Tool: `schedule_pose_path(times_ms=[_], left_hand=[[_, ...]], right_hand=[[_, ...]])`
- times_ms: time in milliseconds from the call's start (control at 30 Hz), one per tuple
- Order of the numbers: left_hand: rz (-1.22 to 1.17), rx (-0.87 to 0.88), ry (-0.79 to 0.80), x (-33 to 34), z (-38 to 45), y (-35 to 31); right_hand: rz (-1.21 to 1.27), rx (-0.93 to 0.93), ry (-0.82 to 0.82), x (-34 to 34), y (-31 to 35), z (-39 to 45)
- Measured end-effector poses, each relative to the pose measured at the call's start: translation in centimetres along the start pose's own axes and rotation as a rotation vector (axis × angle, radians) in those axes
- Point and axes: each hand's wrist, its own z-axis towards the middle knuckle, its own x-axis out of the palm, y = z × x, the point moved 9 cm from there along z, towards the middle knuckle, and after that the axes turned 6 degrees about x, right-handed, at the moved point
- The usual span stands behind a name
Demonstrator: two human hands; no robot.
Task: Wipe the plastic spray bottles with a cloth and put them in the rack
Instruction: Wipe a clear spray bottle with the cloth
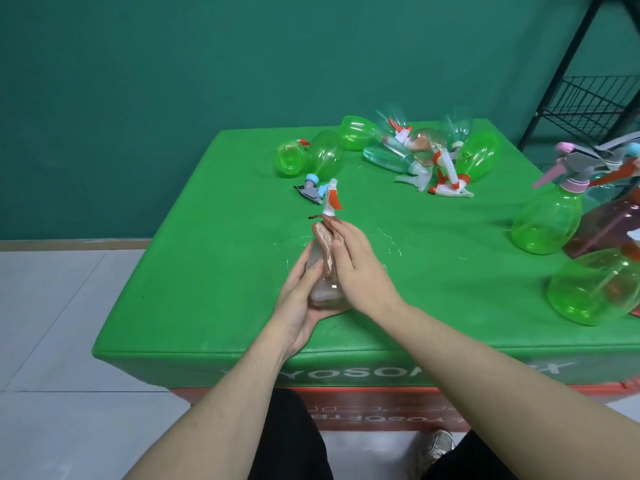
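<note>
**Centre frame: clear spray bottle held and wiped over green surface**

Near the middle of the frame, a clear spray bottle [323, 289] with a white and orange trigger head is held above the green padded table [214, 271], its head pointing toward the top of the frame. Left hand [298, 306] cups the bottle's base and lower side, thumb and fingers curled round it. Right hand [356, 268] lies over a brownish-pink cloth [325, 244], fingers extended and close together, pressing the cloth against the bottle's upper body.

Toward the upper centre of the frame, a pile of spray bottles [422, 154] lies on its side, green and clear bodies tangled together. Just left of that pile, two green bottles [311, 157] lie side by side, one with a blue and grey trigger.

At the right edge, upright green bottles [547, 220] and a brownish one [609, 230] stand close together. Above them, in the upper right corner, a black wire rack [588, 102] is partly in view, its contents not discernible.
</note>
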Motion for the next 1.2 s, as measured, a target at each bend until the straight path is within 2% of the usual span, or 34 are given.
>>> schedule_pose_path(times_ms=[100, 167, 233, 433, 700, 833, 1000, 1200], left_hand=[[-0.032, -0.021, -0.024, -0.1, -0.1, 0.1], [-0.027, -0.017, -0.029, -0.2, -0.1, 0.1], [-0.011, -0.016, -0.023, -0.1, 0.0, 0.0], [-0.010, -0.065, -0.093, -0.3, -0.2, 0.2], [-0.106, -0.067, -0.126, -1.0, -0.4, 0.1], [-0.146, -0.041, -0.119, -0.9, -0.2, 0.1], [-0.095, -0.044, -0.109, -0.4, -0.7, -0.2], [-0.088, -0.110, -0.063, 0.0, -0.6, 0.0]], right_hand=[[0.067, 0.135, 0.035, 0.1, -0.8, 0.7], [0.082, 0.139, 0.026, 0.1, -0.9, 0.6], [0.063, 0.075, 0.012, 0.3, -0.7, 0.0], [-0.273, -0.193, -0.020, 1.6, 0.3, -3.7], [-0.225, -0.310, 0.016, 2.3, -0.9, -6.3], [-0.037, -0.236, 0.001, 1.4, 0.0, -6.2], [-0.083, -0.210, -0.087, 1.0, 1.3, -4.7], [-0.120, -0.072, -0.040, 0.5, 1.5, -0.8]])
